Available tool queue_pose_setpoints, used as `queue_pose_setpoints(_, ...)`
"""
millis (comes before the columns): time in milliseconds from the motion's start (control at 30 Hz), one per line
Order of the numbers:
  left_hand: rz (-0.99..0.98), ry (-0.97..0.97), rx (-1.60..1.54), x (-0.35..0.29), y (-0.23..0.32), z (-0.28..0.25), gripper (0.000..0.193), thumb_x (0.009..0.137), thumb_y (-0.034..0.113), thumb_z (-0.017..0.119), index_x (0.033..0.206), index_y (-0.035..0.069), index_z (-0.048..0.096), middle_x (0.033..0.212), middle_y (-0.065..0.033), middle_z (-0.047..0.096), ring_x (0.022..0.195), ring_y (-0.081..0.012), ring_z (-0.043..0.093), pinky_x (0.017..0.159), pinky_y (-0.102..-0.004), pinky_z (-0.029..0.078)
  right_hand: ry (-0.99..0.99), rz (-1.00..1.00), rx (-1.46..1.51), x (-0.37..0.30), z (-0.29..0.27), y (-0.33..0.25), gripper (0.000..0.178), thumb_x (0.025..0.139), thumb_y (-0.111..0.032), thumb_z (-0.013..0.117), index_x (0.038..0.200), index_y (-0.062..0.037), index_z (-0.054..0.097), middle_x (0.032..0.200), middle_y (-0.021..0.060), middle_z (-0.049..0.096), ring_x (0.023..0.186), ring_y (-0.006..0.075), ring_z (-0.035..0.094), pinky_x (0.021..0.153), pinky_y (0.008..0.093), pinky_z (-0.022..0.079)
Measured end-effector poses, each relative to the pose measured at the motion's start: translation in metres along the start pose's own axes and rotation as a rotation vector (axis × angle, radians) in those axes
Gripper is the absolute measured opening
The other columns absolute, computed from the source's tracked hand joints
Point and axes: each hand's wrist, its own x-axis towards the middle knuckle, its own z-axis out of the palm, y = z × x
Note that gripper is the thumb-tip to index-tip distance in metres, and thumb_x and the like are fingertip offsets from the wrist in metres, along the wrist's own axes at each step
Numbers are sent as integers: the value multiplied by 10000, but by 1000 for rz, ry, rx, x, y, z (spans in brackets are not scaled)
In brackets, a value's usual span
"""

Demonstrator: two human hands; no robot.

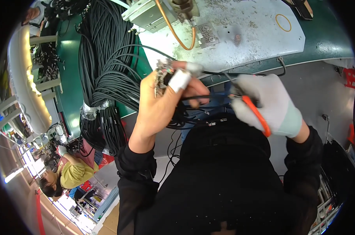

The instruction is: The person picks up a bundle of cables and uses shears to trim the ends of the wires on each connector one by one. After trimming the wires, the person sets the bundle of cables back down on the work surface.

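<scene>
My left hand (158, 105) is bare, with white wraps on its thumb and a fingertip. It is closed around a black cable (204, 96) that runs across toward the right. A cluster of small silvery metal pieces (160, 80) shows in the crook of the same hand; their exact kind cannot be made out. In a white glove, my right hand (269, 103) grips orange-handled pliers (257, 116), slightly blurred. The pliers' dark jaws are partly hidden by the glove, close to the cable's right end. More black cables hang below my hands, in front of my lap.
A thick bundle of black cables (107, 39), tied with clear wrap (94, 109), lies over the green table (70, 90) at left. Ahead stands a machine (146, 15) on a white plate (259, 41) strewn with metal scraps. A co-worker (73, 172) in yellow sits at far left.
</scene>
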Motion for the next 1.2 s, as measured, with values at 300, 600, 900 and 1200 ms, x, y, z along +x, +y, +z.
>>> queue_pose_setpoints(300,-28,-235,313,-2,5,7,168,916,80,558,1030,-41,534,699,-81,635,627,-126,628,544,-232,481,185,-128,16,11,-1,-41,113,745,-101,641,794,-10,596,551,49,503,483,101,480,492,229,407)
queue_pose_setpoints(600,386,-14,95,-10,-13,18,186,836,4,648,995,-33,558,855,-87,655,701,-102,610,644,-230,489,370,-401,-255,14,8,-17,128,751,-86,627,784,28,578,581,64,558,473,109,532,469,243,415)
queue_pose_setpoints(900,72,-16,73,-11,-1,24,180,803,-16,672,966,-20,595,836,-50,646,697,-71,588,620,-202,463,51,49,221,5,4,-10,121,754,-126,654,832,-52,598,574,86,540,479,234,555,492,261,478)
queue_pose_setpoints(1200,332,168,362,-9,-10,25,152,730,-17,692,819,11,572,698,40,535,627,-3,458,556,-158,386,419,-527,-884,3,11,-6,261,646,-152,746,856,-72,614,577,52,494,622,248,589,633,346,515)
